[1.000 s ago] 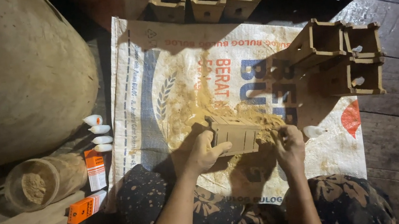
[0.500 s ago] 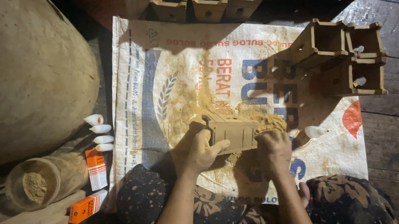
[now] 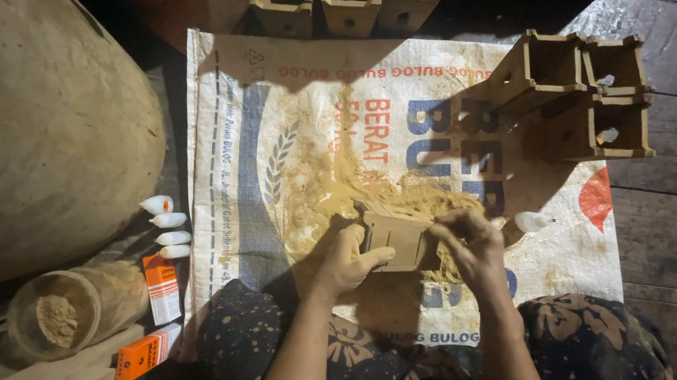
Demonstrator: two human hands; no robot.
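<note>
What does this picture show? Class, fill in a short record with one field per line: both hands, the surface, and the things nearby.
left hand: grips the small wooden box from its left side
right hand: fingers at the box's right end
surface: printed woven sack spread on the plank floor, sawdust heaped on it
right of sack: stacked open wooden boxes
left of sack: jar of powder, white bottle tips, large sack

A single head-worn camera looks steeply down, fairly close, with the sack mat point(image 3: 262, 139) mid-frame and both hands at lower centre.
</note>
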